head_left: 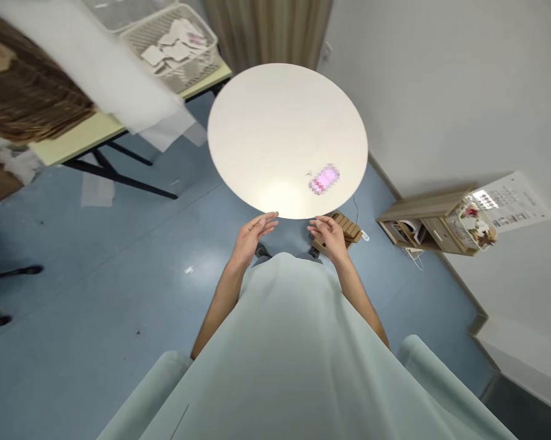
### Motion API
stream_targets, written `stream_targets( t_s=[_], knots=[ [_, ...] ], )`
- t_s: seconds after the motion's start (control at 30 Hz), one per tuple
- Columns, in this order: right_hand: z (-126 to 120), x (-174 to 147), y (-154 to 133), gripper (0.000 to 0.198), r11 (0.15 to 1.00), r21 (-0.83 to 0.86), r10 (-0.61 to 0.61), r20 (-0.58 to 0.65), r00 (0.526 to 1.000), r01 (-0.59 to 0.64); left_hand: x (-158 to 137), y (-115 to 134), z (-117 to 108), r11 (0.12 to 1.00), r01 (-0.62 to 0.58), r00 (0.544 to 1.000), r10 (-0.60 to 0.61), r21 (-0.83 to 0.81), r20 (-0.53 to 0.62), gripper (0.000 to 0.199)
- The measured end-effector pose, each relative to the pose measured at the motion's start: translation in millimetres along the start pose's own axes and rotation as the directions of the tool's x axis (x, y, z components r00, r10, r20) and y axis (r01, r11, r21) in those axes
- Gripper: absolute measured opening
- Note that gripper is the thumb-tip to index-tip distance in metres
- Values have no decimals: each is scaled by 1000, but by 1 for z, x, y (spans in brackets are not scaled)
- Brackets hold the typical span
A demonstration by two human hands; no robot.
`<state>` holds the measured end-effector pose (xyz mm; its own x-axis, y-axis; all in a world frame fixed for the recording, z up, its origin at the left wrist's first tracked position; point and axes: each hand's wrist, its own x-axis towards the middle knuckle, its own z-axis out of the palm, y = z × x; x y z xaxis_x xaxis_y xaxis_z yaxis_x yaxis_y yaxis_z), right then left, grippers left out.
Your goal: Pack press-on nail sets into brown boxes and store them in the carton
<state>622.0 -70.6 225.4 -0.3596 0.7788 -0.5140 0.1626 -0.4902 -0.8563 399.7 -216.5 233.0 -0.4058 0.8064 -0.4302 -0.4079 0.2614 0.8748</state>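
Note:
My left hand (255, 236) is at the near edge of a round white table (284, 116), fingers stretched out and holding nothing. On the other side, my right hand (329, 234) is also near that edge, its fingers apart with nothing in them. Whether the fingertips touch the rim, I cannot tell. On the tabletop, beyond my right hand, lies a blurred pink and purple oblong thing (325, 178). Just left of it is a tiny thing (309, 173), too small to name.
Brown cardboard boxes (346, 227) are on the floor beside my right hand. At left, a yellowish table (80, 137) bears a stack of flattened cardboard (32, 91), white sheeting (96, 61) and a plastic basket (197, 70). A wooden cabinet (433, 214) stands along the right wall.

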Motion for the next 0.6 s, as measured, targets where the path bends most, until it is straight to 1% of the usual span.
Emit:
stream_targets(
  t_s=[0.07, 0.13, 0.27, 0.4, 0.5, 0.6],
  knots=[
    [42, -1, -4, 47, 1000, -20, -7, 27, 1000, 8, -10, 12, -39, 1000, -13, 999, 12, -26, -43, 58],
    [80, -2, -7, 46, 999, -35, -12, 57, 998, 14, -18, 23, -73, 999, -18, 997, 15, -35, -78, 56],
    [147, -3, -14, 44, 998, -55, -4, 132, 991, 11, -24, 40, -128, 999, -40, 991, 36, -35, -125, 53],
    [200, 9, -24, 43, 997, -70, 3, 173, 985, 9, -14, 51, -168, 996, -73, 984, 65, -43, -169, 53],
    [238, 26, -32, 43, 998, -53, -9, 188, 982, 19, 1, 62, -193, 995, -87, 978, 78, -43, -191, 53],
    [274, 48, -40, 43, 1000, -27, -7, 210, 978, 13, 21, 81, -217, 994, -92, 978, 80, -56, -194, 50]
  ],
)
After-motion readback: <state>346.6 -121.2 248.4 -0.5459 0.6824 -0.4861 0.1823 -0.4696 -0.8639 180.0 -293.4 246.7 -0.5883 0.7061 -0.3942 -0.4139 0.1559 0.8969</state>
